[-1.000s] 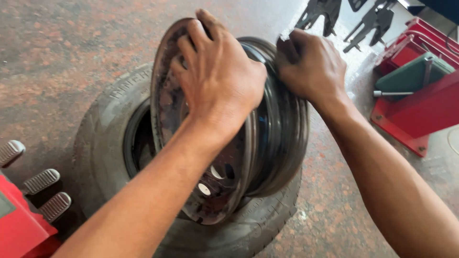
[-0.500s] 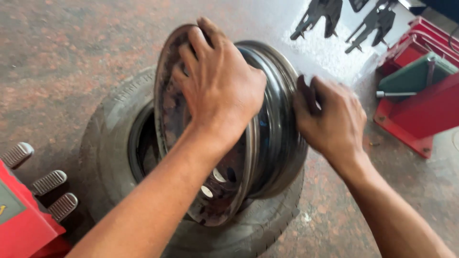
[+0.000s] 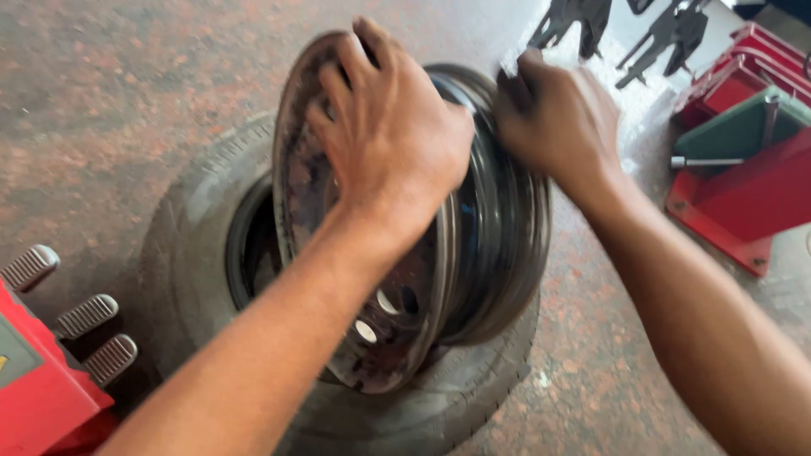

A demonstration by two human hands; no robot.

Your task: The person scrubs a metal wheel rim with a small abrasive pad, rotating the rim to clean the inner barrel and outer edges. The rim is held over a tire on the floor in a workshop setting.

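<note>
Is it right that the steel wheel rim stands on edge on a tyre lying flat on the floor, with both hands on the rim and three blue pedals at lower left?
Not quite: the pedals are grey metal, on a red machine, not blue. The head view shows this. The rest holds: the steel wheel rim stands on edge on the tyre lying flat, with the left hand and right hand on it.

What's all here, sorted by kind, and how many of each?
Hands: 2, left hand and right hand, both on the rim
Steel wheel rim: 1
Tyre: 1
Foot pedals: 3
Red machine: 1
Red stand: 1
Total: 9
</note>
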